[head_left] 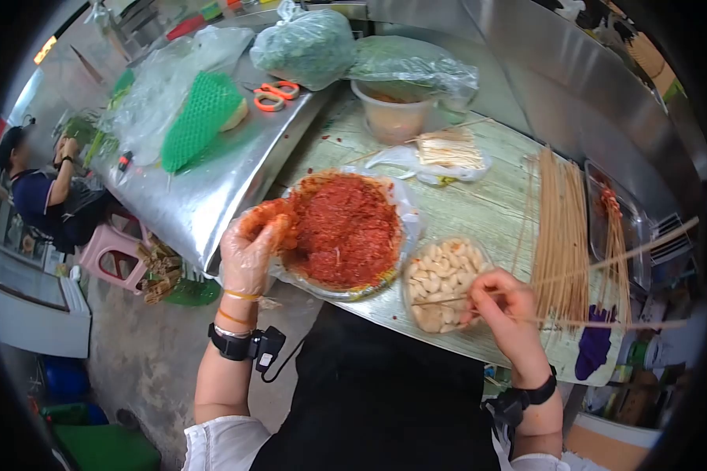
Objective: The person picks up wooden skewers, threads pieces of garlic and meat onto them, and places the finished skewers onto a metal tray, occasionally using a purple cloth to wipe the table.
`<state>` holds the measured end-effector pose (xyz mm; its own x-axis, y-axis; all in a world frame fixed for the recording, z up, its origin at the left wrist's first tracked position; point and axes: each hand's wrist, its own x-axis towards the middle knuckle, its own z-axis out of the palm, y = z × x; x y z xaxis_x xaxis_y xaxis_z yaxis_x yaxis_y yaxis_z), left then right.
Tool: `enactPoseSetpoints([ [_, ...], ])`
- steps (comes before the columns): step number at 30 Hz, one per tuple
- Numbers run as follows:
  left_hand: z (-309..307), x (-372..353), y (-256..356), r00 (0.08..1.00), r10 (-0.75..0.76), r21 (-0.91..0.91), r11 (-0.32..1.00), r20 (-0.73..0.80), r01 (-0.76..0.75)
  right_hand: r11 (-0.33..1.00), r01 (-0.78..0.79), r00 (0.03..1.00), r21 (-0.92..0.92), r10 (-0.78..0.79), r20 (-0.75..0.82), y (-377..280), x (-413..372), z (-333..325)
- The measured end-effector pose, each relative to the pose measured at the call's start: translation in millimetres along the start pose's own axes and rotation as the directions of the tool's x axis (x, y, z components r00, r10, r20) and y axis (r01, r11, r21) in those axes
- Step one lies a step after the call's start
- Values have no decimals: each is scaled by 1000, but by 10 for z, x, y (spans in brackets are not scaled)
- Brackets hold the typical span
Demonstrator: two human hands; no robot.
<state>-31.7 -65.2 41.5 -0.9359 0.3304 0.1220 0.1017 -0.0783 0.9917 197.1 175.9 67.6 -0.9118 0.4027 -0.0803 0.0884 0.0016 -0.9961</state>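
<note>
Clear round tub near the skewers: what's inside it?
Pale white chunks fill the clear round plastic tub. The right hand holds a thin wooden skewer over them. Lower layers are covered.

Orange scissors (pixel 275 94) and green netting (pixel 200 118) are laid on the steel counter (pixel 212 196); bagged greens (pixel 306 43) are kept at the tabletop's far edge.

Readable text: none could be made out anywhere in view;
Basin rim (pixel 352 292): coloured patches showed just right of the left hand (pixel 251 247) and its fingers (pixel 269 228); too blurred to read;
Clear bag (pixel 448 174): a yellow-green smudge sat at its lower edge, well beyond the fingers (pixel 479 310) of the right hand (pixel 504 308); no letters were legible there
</note>
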Motion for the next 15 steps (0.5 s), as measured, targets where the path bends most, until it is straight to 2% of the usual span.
enactPoseSetpoints([
  [1, -53, 34, -31, 1000, 0, 13, 1000, -11, 0, 997, -74, 997, 19, 74, -9, -6, -35, -11],
  [2, -101, 82, -76, 994, 77, 239, 967, 82, -95, 997, -74, 997, 27, 74, 2, 2, -58, -37],
  [3, -135, 128, -99, 974, 125, 441, 875, 191, -199, 999, -27, 999, 42, 28, -22, 16, -81, -75],
  [4, -105, 168, -107, 926, 259, 549, 749, 273, -371, 998, 18, 999, 55, -15, -49, 26, -108, -124],
  [5, -77, 196, -89, 928, 255, 556, 746, 272, -368, 998, 15, 999, 61, -12, -44, 34, -141, -197],
  [7, -4, 235, -48, 852, 310, 666, 532, 421, -522, 992, 78, 979, 99, -57, -194, 27, -196, -328],
  [8, 36, 233, -64, 869, 264, 704, 511, 418, -493, 986, 117, 960, 118, -82, -267, -1, -207, -341],
  [9, 71, 246, -56, 869, 262, 705, 510, 419, -493, 986, 116, 960, 121, -80, -267, -2, -212, -358],
  [11, 127, 285, -18, 861, 214, 807, 301, 462, -508, 974, 171, 925, 150, -106, -364, 20, -225, -406],
  [15, 239, 616, -66, 821, 267, 751, 334, 504, -570, 972, 159, 927, 173, -87, -364, 105, -222, -405],
])
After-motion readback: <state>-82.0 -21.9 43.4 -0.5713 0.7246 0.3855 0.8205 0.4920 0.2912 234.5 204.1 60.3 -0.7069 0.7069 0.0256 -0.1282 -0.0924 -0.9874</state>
